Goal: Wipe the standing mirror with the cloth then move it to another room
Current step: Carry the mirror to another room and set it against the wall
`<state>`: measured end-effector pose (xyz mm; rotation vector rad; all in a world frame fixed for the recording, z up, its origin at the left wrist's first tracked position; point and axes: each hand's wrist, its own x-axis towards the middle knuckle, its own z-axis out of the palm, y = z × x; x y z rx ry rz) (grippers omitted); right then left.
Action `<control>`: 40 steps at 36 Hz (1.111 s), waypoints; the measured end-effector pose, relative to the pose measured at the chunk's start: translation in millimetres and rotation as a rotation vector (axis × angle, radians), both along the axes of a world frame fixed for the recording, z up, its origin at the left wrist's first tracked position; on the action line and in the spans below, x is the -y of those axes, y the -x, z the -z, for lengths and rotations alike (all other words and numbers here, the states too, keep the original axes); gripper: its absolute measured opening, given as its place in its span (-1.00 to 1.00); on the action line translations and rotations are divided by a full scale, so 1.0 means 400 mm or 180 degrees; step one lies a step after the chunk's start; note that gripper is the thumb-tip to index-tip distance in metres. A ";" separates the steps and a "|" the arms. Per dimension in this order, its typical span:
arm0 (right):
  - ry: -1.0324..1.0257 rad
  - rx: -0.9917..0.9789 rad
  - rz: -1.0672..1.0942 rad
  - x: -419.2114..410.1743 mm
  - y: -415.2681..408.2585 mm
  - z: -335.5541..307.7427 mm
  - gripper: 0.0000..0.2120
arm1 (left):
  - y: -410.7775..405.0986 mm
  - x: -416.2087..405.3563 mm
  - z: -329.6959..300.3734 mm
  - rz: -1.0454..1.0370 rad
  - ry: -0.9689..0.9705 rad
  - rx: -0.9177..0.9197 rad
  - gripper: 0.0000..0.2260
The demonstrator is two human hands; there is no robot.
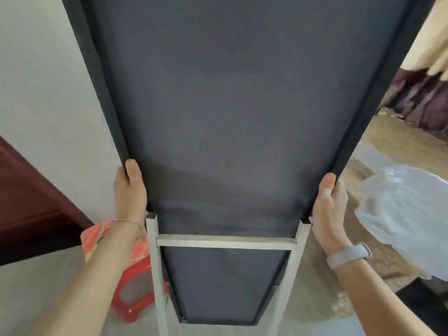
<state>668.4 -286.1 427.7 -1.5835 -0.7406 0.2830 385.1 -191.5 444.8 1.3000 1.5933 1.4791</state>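
Observation:
The standing mirror (230, 105) fills the middle of the view, seen from its dark grey fabric back, with a black frame. A grey metal stand (225, 240) with a crossbar is hinged at its back, lower down. My left hand (129, 190) grips the frame's left edge, thumb on the back. My right hand (329, 204) grips the right edge the same way, a grey watch on its wrist. The glass side faces away and is hidden. No cloth is in view.
A red plastic stool (131, 282) stands close on the left, by the stand's left leg. A dark red door (31, 202) and a pale wall are at the left. A clear plastic bag (402, 214) lies on the brownish floor at the right.

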 end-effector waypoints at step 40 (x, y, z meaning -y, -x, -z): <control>-0.0660 0.0006 -0.4856 0.390 1.789 -0.176 -0.64 | 1.305 1.372 -0.119 -0.4434 -0.1525 0.0722 -0.77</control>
